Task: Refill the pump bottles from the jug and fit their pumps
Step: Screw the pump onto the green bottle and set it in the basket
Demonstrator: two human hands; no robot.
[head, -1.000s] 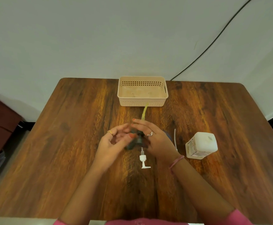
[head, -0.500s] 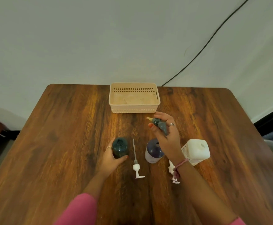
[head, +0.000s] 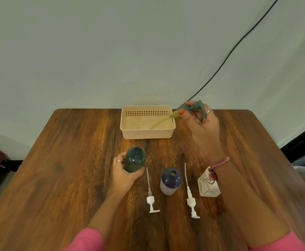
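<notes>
since the last look, my right hand (head: pixel 201 122) has carried the teal pump (head: pixel 193 108) away from the bottles and up to the far right corner of the beige basket (head: pixel 148 135). thumb and forefinger pinch it at the collar, and its yellowish dip tube (head: pixel 161 122) slants down into the basket. my left hand (head: pixel 125 171) has stayed wrapped around the teal bottle (head: pixel 135 159), fingers curled on its side, holding it upright with the neck open. the purple bottle (head: pixel 170 180) stands open too, between two white pumps (head: pixel 150 200) (head: pixel 191 201) lying flat on the wooden table (head: pixel 66 178). the white jug (head: pixel 208 185) sits just beside my right wrist, partly hidden. i judge the teal pump is being set aside, so all bottles in view are uncapped and pouring comes next.
</notes>
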